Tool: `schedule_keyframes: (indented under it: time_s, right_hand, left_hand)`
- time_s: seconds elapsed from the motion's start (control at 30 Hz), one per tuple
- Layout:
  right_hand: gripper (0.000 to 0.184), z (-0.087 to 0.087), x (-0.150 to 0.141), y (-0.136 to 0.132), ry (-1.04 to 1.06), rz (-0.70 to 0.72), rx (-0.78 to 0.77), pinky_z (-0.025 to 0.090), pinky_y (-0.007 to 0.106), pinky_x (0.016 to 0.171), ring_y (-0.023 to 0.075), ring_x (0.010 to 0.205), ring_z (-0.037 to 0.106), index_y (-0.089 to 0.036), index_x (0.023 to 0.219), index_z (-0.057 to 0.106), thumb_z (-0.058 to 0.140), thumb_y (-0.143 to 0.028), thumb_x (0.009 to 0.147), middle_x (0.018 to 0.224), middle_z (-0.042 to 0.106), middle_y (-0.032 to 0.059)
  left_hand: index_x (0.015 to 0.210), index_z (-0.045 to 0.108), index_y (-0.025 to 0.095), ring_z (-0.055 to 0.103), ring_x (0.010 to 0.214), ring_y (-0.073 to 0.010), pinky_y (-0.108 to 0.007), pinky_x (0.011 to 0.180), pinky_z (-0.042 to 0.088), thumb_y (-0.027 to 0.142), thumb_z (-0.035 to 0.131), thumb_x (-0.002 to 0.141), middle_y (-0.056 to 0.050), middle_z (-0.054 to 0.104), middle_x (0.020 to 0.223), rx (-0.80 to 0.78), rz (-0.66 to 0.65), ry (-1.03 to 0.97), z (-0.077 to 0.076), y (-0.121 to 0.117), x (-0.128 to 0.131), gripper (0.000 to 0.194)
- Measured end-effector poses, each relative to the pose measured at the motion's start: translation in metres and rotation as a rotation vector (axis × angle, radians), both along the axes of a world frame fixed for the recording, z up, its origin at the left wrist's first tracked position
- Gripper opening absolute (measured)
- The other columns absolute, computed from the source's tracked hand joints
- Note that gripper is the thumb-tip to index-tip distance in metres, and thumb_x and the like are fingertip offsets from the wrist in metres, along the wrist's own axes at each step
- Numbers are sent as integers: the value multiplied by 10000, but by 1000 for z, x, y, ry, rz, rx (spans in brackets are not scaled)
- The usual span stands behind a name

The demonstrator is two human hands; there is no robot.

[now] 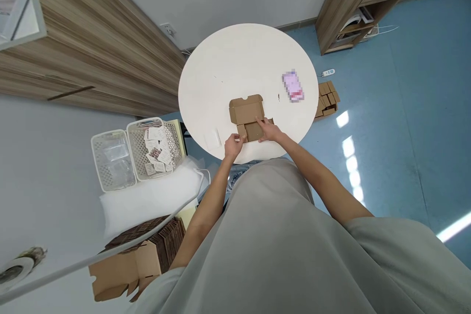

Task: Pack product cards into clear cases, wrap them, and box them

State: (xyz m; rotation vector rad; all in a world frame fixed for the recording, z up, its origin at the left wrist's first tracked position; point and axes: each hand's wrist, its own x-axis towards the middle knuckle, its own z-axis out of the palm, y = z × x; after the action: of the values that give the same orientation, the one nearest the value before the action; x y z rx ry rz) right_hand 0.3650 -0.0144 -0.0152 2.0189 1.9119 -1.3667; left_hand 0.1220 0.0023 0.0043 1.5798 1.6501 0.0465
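A brown cardboard mailer box, partly unfolded, lies near the front of the round white table. Its lid panel with a notched flap stretches toward the back, and side flaps stick out. My left hand is closed with its fingertips on the box's front left corner. At the front right side, my right hand grips the box, thumb at the front edge and forefinger reaching over the fold. Part of the box's right flap is hidden behind that hand.
On the table lie a pixelated pink-purple item and a small white item. White baskets with cards and plastic bags stand left, above stacked flat cardboard. Folded boxes sit on the floor at right, near a power strip.
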Motion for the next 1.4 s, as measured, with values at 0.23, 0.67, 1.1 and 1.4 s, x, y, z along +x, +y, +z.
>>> schedule_keyframes:
  time_s: [0.23, 0.67, 1.1, 1.4]
  right_hand:
    - [1498, -6, 2, 1, 22, -11, -1, 524, 525, 1123, 465, 1489, 520, -348, 1769, 48, 1038, -483, 653, 1788, 159, 265]
    - [988, 23, 22, -20, -23, -111, 245, 544, 468, 1096, 377, 1425, 556, -272, 1765, 157, 735, -394, 974, 1673, 420, 183]
    - [216, 26, 41, -35, -124, -365, 122, 552, 368, 904, 275, 1060, 740, -202, 1117, 633, 473, -336, 1061, 1159, 789, 137]
    - [405, 35, 2, -10, -172, -228, 79, 552, 379, 980, 302, 1204, 735, -208, 1296, 642, 606, -525, 1047, 1252, 798, 139]
  left_hand:
    - [1159, 661, 204, 730, 1144, -307, -415, 982, 532, 299, 583, 1007, -143, 794, 1170, -16, 16, 211, -14, 9, 20, 194]
    - [1127, 679, 166, 706, 1104, -381, -485, 898, 552, 175, 530, 984, -216, 747, 1160, -19, 10, 302, -18, 4, 32, 207]
    - [1195, 670, 139, 670, 1148, -383, -501, 992, 534, 128, 542, 967, -218, 722, 1179, -35, 142, 180, -25, 6, 38, 262]
    - [1208, 679, 113, 675, 1136, -389, -510, 978, 543, 78, 470, 967, -232, 706, 1208, -60, 183, 204, -23, 5, 43, 321]
